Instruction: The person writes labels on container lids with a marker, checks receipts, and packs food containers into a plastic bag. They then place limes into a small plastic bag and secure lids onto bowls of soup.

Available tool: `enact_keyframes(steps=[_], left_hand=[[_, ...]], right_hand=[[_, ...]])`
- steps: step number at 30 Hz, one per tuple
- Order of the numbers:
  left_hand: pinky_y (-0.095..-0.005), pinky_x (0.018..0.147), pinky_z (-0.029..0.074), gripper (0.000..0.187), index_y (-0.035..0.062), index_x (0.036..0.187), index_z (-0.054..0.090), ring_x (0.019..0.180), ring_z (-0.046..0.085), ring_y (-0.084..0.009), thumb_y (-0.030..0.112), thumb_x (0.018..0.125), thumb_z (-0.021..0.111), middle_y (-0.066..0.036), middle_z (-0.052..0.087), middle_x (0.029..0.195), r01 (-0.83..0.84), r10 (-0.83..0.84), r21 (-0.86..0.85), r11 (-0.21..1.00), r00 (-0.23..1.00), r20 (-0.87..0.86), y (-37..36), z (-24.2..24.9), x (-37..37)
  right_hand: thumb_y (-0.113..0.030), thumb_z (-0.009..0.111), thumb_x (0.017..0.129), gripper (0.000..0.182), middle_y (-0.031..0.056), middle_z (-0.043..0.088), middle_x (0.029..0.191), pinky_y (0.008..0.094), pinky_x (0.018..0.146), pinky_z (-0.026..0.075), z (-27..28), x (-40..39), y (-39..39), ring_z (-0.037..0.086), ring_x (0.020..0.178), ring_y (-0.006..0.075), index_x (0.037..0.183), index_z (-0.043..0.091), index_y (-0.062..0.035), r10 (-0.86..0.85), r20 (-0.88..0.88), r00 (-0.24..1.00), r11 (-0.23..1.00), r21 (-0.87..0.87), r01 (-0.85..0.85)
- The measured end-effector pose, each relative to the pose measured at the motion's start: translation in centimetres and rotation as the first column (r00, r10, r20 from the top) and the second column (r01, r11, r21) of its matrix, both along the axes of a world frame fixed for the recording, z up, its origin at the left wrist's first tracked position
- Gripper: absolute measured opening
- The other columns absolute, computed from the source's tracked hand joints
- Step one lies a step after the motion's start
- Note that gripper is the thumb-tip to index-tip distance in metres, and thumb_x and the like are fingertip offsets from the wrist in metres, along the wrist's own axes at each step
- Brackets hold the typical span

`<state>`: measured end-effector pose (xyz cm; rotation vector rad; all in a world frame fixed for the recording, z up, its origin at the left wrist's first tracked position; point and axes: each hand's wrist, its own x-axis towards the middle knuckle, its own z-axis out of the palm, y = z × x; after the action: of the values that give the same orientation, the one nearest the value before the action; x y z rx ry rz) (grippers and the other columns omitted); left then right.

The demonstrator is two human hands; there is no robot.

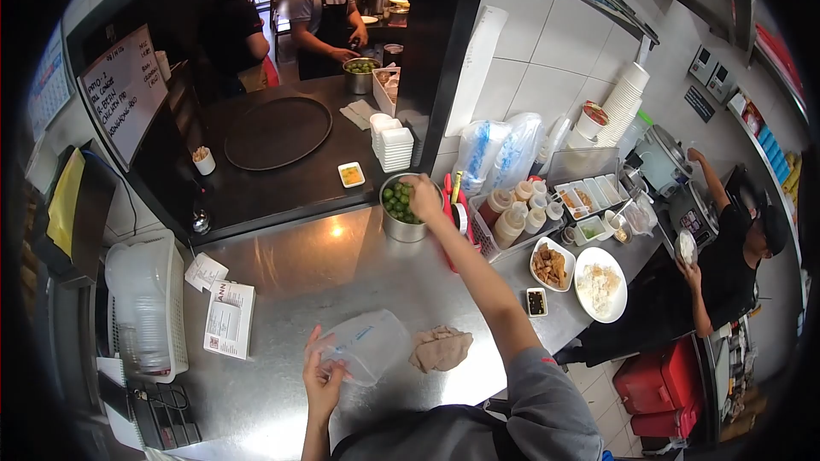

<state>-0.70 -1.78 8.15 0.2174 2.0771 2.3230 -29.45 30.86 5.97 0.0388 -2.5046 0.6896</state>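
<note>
A clear plastic bag (369, 348) is pinched at its left side between the thumb and fingers of my left hand (324, 376), above the steel counter. With my arm stretched forward, my right hand (424, 199) reaches into a metal pot (405, 230) of small green limes (396, 198). Its fingers are curled down at the fruit, and their tips are hidden, so what they hold does not show. A crumpled beige cloth (442, 349) lies on the counter just right of the bag.
Sauce bottles in a basket (506, 243), a bowl of brown food pieces (552, 265), a small sauce dish (536, 302) and a rice plate (600, 285) stand to the right. A co-worker (717, 265) holds a bowl there. Left are a box (229, 319) and a lid basket (175, 316).
</note>
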Motion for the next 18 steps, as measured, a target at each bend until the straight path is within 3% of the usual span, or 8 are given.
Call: enact_keyframes(steps=[3,5,6,9,10,13,16,18], left_hand=[[-0.0207,0.056,0.050,0.047,-0.0007,0.115,0.050,0.069,0.060,-0.0090,-0.016,0.070,0.048,-0.014,0.031,0.140,0.046,-0.049,0.061,0.997,0.997,0.052,0.8,0.8,-0.1],[-0.0209,0.056,0.050,0.043,-0.0016,0.113,0.049,0.074,0.059,-0.0105,-0.015,0.073,0.049,-0.013,0.031,0.140,0.103,-0.124,0.173,0.979,0.986,0.115,1.1,0.9,0.0],[-0.0209,0.057,0.050,0.040,-0.0020,0.112,0.048,0.077,0.059,-0.0113,-0.015,0.074,0.050,-0.013,0.031,0.140,0.126,-0.161,0.232,0.965,0.977,0.140,1.3,0.9,0.1],[-0.0210,0.057,0.049,0.039,-0.0008,0.110,0.048,0.077,0.058,-0.0108,-0.014,0.074,0.052,-0.012,0.034,0.138,0.133,-0.213,0.316,0.939,0.948,0.235,1.6,0.4,0.6],[-0.0212,0.058,0.049,0.039,-0.0007,0.110,0.049,0.077,0.058,-0.0109,-0.014,0.074,0.052,-0.012,0.035,0.138,0.122,-0.216,0.335,0.934,0.942,0.258,1.5,0.2,0.7],[-0.0216,0.059,0.048,0.039,-0.0004,0.111,0.049,0.079,0.057,-0.0112,-0.014,0.074,0.053,-0.012,0.037,0.137,0.104,-0.228,0.376,0.921,0.926,0.301,1.6,-0.3,1.0],[-0.0214,0.059,0.048,0.041,-0.0001,0.113,0.049,0.080,0.058,-0.0116,-0.013,0.075,0.054,-0.012,0.039,0.135,0.096,-0.215,0.356,0.930,0.925,0.312,1.1,-0.6,1.4],[-0.0215,0.059,0.048,0.042,0.0001,0.115,0.048,0.080,0.058,-0.0116,-0.012,0.075,0.055,-0.012,0.041,0.134,0.076,-0.185,0.323,0.943,0.930,0.319,1.2,-0.8,1.4]], right_hand=[[0.004,0.053,0.069,0.047,0.0167,0.051,0.104,0.0442,0.082,0.046,-2.1,-3.7,3.0,0.056,0.092,0.0384,0.107,0.059,-0.0234,0.033,0.290,0.957,0.961,0.253,-0.110],[0.004,0.054,0.068,0.049,0.0160,0.050,0.104,0.0438,0.083,0.046,-2.4,-4.6,3.8,0.055,0.092,0.0388,0.109,0.057,-0.0240,0.086,0.373,0.924,0.886,0.396,-0.243],[0.004,0.057,0.066,0.050,0.0146,0.049,0.103,0.0391,0.082,0.046,-2.2,-4.8,4.1,0.053,0.095,0.0352,0.108,0.056,-0.0228,0.072,0.413,0.908,0.883,0.397,-0.250],[-0.001,0.062,0.069,0.037,0.0144,0.047,0.107,0.0406,0.083,0.047,-2.1,-5.9,5.5,0.055,0.096,0.0382,0.101,0.057,-0.0188,0.191,0.452,0.871,0.910,0.251,-0.330],[-0.003,0.067,0.066,0.036,0.0143,0.054,0.102,0.0389,0.080,0.048,-2.6,-6.3,6.1,0.058,0.092,0.0352,0.098,0.056,-0.0140,0.241,0.384,0.891,0.891,0.278,-0.360],[-0.007,0.071,0.062,0.040,0.0144,0.061,0.097,0.0398,0.079,0.048,-0.8,-5.4,6.3,0.059,0.092,0.0336,0.098,0.055,-0.0127,0.209,0.458,0.864,0.970,0.016,-0.243],[-0.012,0.073,0.061,0.042,0.0146,0.064,0.093,0.0404,0.080,0.048,-0.5,-5.6,6.6,0.060,0.091,0.0332,0.099,0.055,-0.0124,0.116,0.515,0.849,0.988,0.029,-0.152],[-0.014,0.073,0.061,0.042,0.0142,0.063,0.095,0.0399,0.080,0.048,-1.1,-4.7,6.1,0.060,0.092,0.0327,0.099,0.055,-0.0129,0.062,0.539,0.840,0.967,0.177,-0.185]])
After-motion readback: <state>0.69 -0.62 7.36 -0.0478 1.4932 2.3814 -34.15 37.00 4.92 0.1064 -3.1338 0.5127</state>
